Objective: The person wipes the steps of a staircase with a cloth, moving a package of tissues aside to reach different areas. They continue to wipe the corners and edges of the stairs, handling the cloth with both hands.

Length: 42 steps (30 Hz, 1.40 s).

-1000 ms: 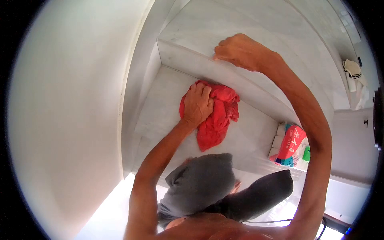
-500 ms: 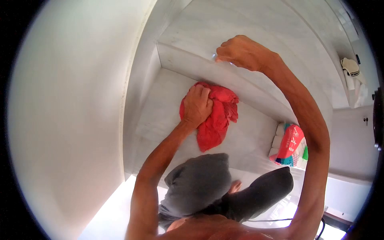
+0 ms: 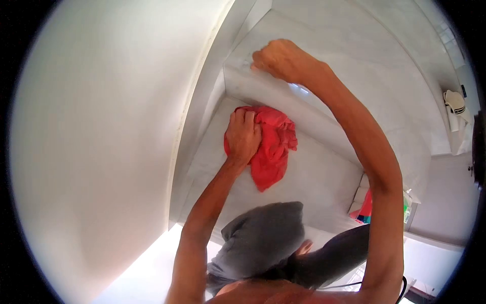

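A crumpled red cloth (image 3: pixel 273 147) lies on the pale stone surface, one corner trailing toward my knees. My left hand (image 3: pixel 244 134) presses down on the cloth's left side, its fingers bent into the fabric. Higher up and further right, my right hand (image 3: pixel 283 61) is closed near the edge of the raised stone step (image 3: pixel 283 93). Its fingertips curl under and are hidden, so whatever they hold, if anything, cannot be made out.
A smooth pale wall panel (image 3: pixel 116 126) rises on the left. Behind my right forearm, a colourful plastic-wrapped pack of white rolls (image 3: pixel 359 200) is partly covered. A white item with dark stripes (image 3: pixel 454 101) sits at far right. My grey-clad knee (image 3: pixel 266 233) is below the cloth.
My right hand has shifted left along the step. My left hand stays on the red cloth. The view has turned slightly, and my right arm now covers more of the pack.
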Each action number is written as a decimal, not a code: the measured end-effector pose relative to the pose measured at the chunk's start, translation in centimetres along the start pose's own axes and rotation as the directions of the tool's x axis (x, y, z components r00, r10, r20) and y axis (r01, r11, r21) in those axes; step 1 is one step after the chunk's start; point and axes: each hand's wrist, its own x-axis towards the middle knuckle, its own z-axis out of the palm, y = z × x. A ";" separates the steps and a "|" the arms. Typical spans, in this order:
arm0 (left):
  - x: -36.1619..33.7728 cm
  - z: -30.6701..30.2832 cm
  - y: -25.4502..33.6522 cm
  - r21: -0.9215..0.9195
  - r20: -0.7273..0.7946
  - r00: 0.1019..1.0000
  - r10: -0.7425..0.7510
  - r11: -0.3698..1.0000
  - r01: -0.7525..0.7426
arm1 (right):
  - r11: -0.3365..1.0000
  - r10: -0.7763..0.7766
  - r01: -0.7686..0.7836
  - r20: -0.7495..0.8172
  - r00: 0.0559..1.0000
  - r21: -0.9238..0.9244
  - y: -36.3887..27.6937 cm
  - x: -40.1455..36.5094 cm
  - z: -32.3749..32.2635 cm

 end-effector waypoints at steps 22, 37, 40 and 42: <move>0.3 0.2 -0.7 -0.032 -0.029 0.999 0.030 0.999 -0.031 | 0.983 -0.181 0.182 0.036 0.983 -0.011 1.7 3.6 -0.5; 0.5 0.2 -0.7 -0.020 -0.050 0.998 0.045 0.999 -0.046 | 0.979 -0.198 0.198 -0.001 0.980 0.042 1.5 4.5 -0.7; 0.5 0.5 -1.1 -0.042 -0.026 0.999 0.034 0.998 -0.035 | 0.981 -0.191 0.189 0.024 0.981 0.047 1.5 3.5 -0.2; 0.5 0.4 -0.8 -0.039 -0.026 0.999 0.028 0.999 -0.029 | 0.980 -0.196 0.194 0.030 0.980 0.046 1.6 3.0 -0.5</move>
